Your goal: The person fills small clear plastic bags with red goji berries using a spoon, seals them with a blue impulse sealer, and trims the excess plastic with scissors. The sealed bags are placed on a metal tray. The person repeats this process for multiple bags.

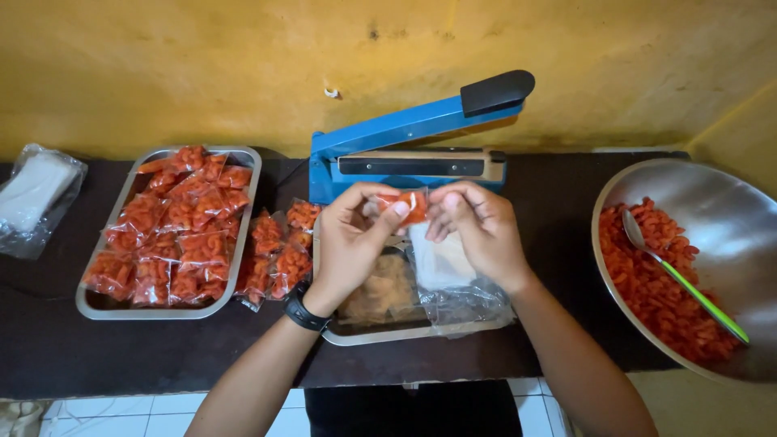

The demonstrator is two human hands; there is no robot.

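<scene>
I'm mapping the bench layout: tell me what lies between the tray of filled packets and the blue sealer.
In the head view, a few loose sealed packets of orange snack lie on the dark counter between the tray and the blue sealer.

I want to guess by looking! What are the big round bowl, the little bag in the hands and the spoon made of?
The bowl looks like metal, probably steel: grey, shiny, with soft reflections. The little bag held by the left hand and right hand looks like thin clear plastic: the orange snacks show through. The spoon has a shiny metal scoop and a green handle, possibly plastic.
</scene>
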